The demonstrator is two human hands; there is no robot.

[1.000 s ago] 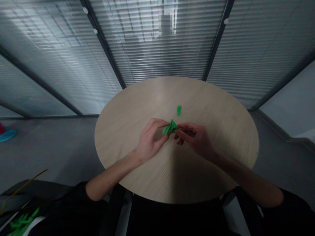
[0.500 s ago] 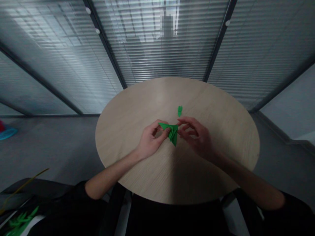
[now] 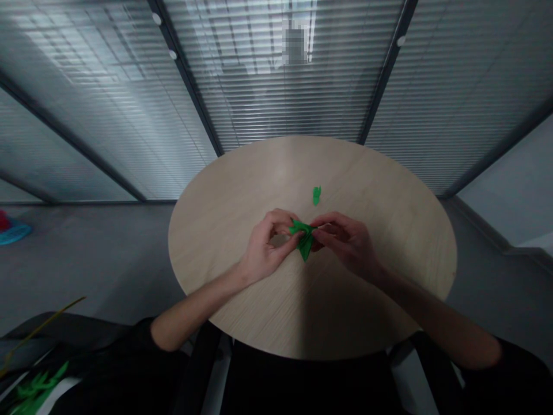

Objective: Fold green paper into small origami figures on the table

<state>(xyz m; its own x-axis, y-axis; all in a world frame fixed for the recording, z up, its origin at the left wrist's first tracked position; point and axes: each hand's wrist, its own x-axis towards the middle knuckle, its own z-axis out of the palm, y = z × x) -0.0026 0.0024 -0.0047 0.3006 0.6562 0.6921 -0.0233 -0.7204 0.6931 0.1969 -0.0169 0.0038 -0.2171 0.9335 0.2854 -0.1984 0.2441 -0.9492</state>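
Note:
A piece of folded green paper [image 3: 305, 246] is held between my two hands above the middle of the round table [image 3: 233, 184]. My left hand [image 3: 270, 239] pinches its left side, thumb in front and fingers behind. At its right edge, my right hand [image 3: 348, 242] grips it between thumb and forefinger. One point of the paper hangs downward, and its folds bunch near the thumbs. Just beyond the hands lies a small green folded piece [image 3: 317, 195] on the tabletop.
Blinds [image 3: 285, 109] behind glass stand past the table's far edge. At lower left, several green pieces [image 3: 41, 389] lie near a thin yellow stick [image 3: 47, 323]. A blue round object [image 3: 16, 233] with something red on it sits on the floor at far left.
My right hand has closed on the paper's right edge, where its fingers were looser before. The paper has turned and looks more bunched, its point hanging nearly straight down.

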